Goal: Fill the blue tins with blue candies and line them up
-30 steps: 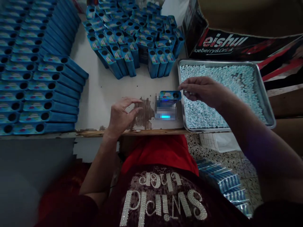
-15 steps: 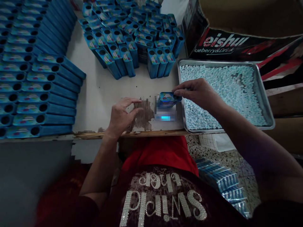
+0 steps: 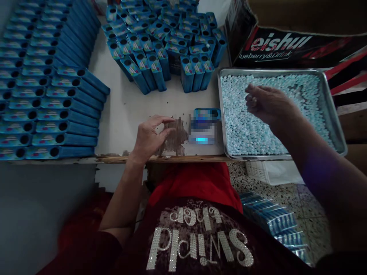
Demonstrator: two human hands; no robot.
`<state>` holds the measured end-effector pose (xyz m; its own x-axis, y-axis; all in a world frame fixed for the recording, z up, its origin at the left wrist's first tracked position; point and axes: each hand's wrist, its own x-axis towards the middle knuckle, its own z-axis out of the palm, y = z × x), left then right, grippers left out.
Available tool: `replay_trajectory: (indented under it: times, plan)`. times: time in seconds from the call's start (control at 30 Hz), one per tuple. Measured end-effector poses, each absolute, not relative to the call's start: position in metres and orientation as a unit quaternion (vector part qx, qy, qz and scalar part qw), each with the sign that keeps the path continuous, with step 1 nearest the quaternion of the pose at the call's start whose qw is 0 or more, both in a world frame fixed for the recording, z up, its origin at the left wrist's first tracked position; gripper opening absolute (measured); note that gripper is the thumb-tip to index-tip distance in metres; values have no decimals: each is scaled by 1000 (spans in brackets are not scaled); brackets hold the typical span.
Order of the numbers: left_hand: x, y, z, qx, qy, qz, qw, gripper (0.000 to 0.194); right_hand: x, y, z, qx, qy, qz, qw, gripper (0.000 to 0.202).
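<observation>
1. Right hand over the metal tray, fingers curled in, thumb close to them! Whether candies are pinched inside, I can't tell.
2. Beneath it, pale mint-coloured candies: likely light, hard and smooth, prone to roll or slip; a fingertip pinch suits them, a few at a time.
3. Left hand at the table's edge, thumb and fingers parted, nothing between them.
4. And the blue container! Just beside the tray's left rim, by a pixelated device with a glowing display, partly obscured.
5. It looks light, stiff-walled, perhaps slick and tippy; best held across its narrow sides, clear of the top.
6. Behind, more blue boxes stand upright, round holes on top.
</observation>
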<state>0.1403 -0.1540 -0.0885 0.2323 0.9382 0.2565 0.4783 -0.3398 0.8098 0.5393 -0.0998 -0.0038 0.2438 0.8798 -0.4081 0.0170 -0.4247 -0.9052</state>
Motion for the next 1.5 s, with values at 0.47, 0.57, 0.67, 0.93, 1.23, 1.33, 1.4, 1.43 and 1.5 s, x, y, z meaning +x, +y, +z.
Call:
replay_trajectory:
  times: [0.47,0.57,0.67,0.93,1.23,1.33,1.4,1.43,1.5]
  plan:
    - [149,-142,-90,712,508,335,349,55,489,-118,35,-598,-522,548,264,12]
    - [140,-143,-94,705,519,331,353,55,482,-112,40,-587,-620,484,192,17]
    - [136,-144,-98,700,522,329,360,56,480,-108,44,-579,-691,414,126,20]
    - [138,-143,-98,705,513,323,369,55,464,-106,43,-592,-746,300,50,39]
    - [129,-149,-102,713,507,313,370,52,491,-103,19,-650,-522,476,280,8]
    - [126,-149,-105,709,507,321,369,49,521,-114,7,-672,-359,528,375,21]
    - [126,-147,-105,712,507,319,366,50,537,-125,0,-690,-311,533,377,26]
    - [128,-146,-104,716,507,314,363,51,543,-131,-3,-696,-301,539,366,26]
    - [133,-143,-100,724,506,304,356,51,547,-141,-6,-699,-296,556,338,21]
